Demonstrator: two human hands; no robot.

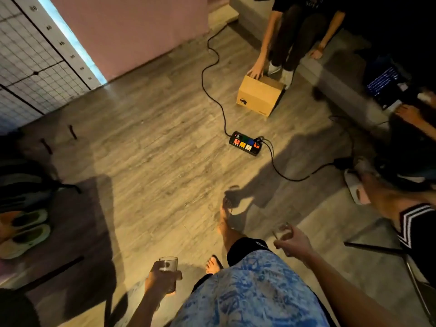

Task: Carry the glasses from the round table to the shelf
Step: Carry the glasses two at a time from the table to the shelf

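Observation:
My left hand [161, 280] grips a clear drinking glass [168, 264] upright, low in the view and left of my blue patterned shirt. My right hand [293, 240] holds a second clear glass [282, 231], blurred by motion and tilted a little, out to the right over the wooden floor. My bare feet show between the two hands. Neither the round table nor the shelf is in view.
A black power strip [246, 143] and its cables [213, 74] lie on the floor ahead. Behind it a seated person touches a cardboard box [259, 96]. Another person's legs and a chair [387, 251] are at right. Shoes [26, 232] and a bag sit at left.

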